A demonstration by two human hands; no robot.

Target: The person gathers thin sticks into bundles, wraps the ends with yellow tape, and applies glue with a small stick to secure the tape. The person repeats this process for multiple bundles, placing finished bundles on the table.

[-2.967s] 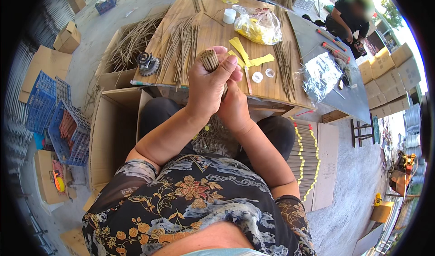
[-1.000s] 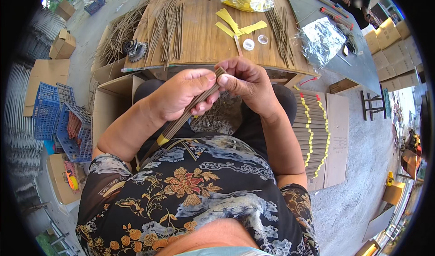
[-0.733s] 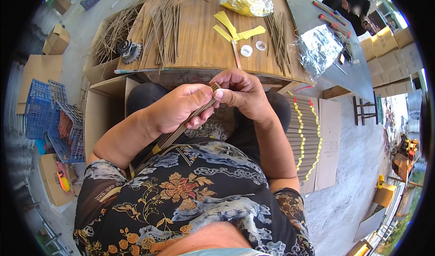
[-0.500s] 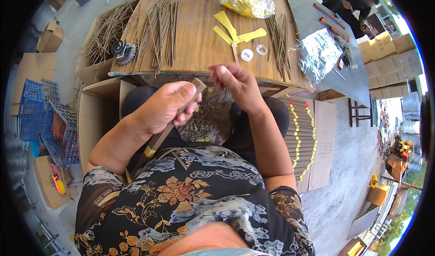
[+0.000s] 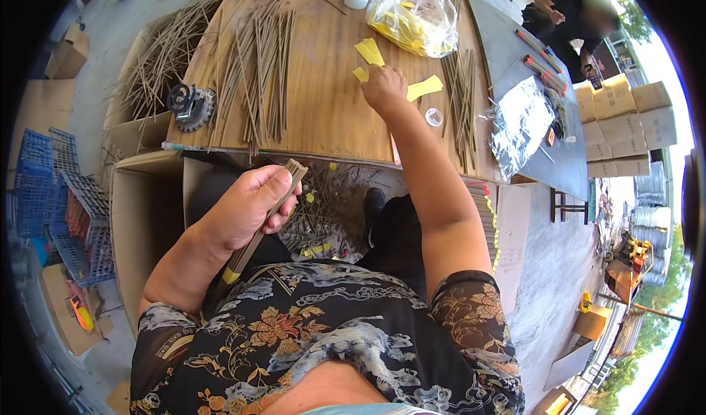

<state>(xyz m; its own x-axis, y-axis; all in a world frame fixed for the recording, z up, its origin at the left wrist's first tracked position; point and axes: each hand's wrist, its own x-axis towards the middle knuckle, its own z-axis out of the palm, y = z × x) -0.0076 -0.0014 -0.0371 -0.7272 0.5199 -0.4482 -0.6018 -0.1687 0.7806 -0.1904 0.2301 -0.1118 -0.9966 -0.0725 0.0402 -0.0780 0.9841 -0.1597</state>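
My left hand [image 5: 257, 198] is closed around a bundle of thin brown sticks [image 5: 254, 240] in front of my lap. The bundle slants, its upper end poking out above my thumb, and a yellow band [image 5: 231, 275] wraps it near the lower end. My right hand [image 5: 386, 90] reaches over the wooden table, fingers bent down among yellow paper strips [image 5: 425, 88]. The fingertips are hidden, so what they pinch does not show. A clear plastic bag [image 5: 412, 18] with yellow paper inside lies beyond that hand. Beside my right wrist is a small round clear lid [image 5: 434, 117].
Loose brown sticks [image 5: 268, 77] lie on the wooden table [image 5: 331, 99] at left, more [image 5: 460, 99] at right. A black geared metal part [image 5: 191, 106] sits at its left corner. An open carton [image 5: 147, 216] stands by my left knee. Another person [image 5: 562, 25] is at far right.
My right hand has gone forward from beside the bundle to the yellow strips on the table. My left hand keeps the bundle, now a little lower and farther left in view.
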